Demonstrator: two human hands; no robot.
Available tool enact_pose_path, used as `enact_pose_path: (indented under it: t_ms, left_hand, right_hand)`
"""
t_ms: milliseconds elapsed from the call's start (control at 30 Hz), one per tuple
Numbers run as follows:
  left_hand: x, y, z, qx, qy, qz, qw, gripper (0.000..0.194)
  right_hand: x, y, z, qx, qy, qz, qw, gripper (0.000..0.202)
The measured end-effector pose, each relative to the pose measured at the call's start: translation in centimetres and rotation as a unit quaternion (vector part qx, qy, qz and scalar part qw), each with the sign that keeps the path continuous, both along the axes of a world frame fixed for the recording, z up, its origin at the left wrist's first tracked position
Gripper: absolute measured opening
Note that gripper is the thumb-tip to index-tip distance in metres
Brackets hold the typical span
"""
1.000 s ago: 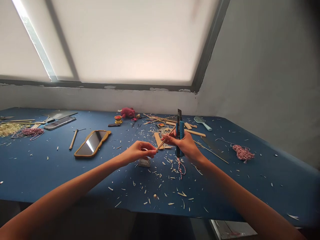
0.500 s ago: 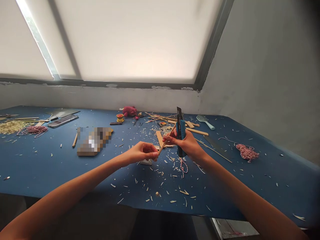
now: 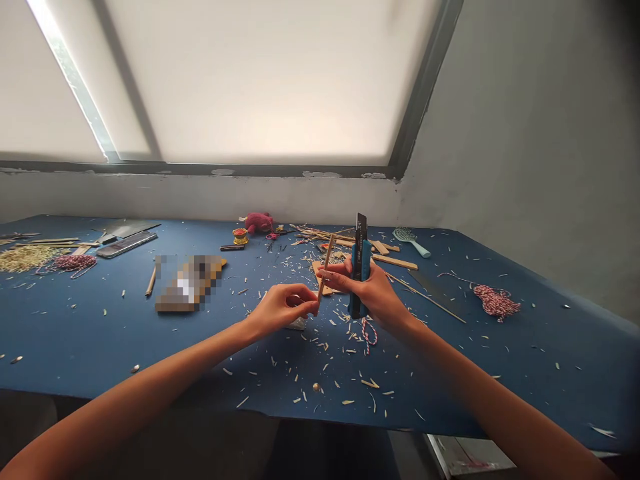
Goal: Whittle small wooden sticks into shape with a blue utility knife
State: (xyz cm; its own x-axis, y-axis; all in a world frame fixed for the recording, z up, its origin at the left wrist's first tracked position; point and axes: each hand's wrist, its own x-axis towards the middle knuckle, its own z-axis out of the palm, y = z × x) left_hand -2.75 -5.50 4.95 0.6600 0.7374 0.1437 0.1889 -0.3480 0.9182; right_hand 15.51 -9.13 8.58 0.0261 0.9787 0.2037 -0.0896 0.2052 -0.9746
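pinching the low end of a thin wooden stick [image 3: 328, 259], the left hand [image 3: 285, 308] has its thumb and fingertips together upon it. the right hand [image 3: 376, 290] is closed around a blue and black knife [image 3: 361, 259], which stands nearly upright, and its thumb also presses on the stick, a little higher. so the stick is between the two hands, above the blue table [image 3: 75, 340], and its top leans slightly to the right, apart from the knife. below the knife there is a loop of red and white cord [image 3: 375, 333]; i cannot tell if it is tied to it. near the left hand lies a small clear box [image 3: 298, 324], partly hidden. many wood shavings [image 3: 371, 383] are scattered around, with one round bead [image 3: 316, 387] among them. behind the right hand lie flat wood pieces [image 3: 395, 263] and a hairbrush [image 3: 419, 248].
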Motion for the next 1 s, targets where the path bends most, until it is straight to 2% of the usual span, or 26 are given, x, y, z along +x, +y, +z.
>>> enact_pose_path:
  t_ms: [167,367,500,767,1000]
  left_hand:
    - [-0.02,-0.12,-0.22,0.026,-0.001,0.012,1.0,0.027]
    - [-0.02,0.32,-0.85,0.035,-0.007,0.026,0.999,0.021]
    - [0.18,0.25,-0.95,0.049,-0.002,0.028,0.998,0.014]
    - [0.23,-0.16,-0.66,0.072,0.015,0.043,0.996,0.013]
    - [0.11,-0.11,-0.65,0.042,-0.003,0.004,0.999,0.021]
  right_hand:
    - [0.07,-0.05,-0.12,0.018,0.002,0.01,1.0,0.044]
    - [0.25,-0.24,0.2,0.027,-0.026,0.052,0.998,0.038]
    - [0.25,-0.35,0.2,0.027,-0.029,0.049,0.998,0.037]
    - [0.41,-0.1,-0.13,0.015,-0.003,0.043,0.999,0.038]
    - [0.75,-0.17,-0.31,0.03,-0.007,0.062,0.998,0.034]
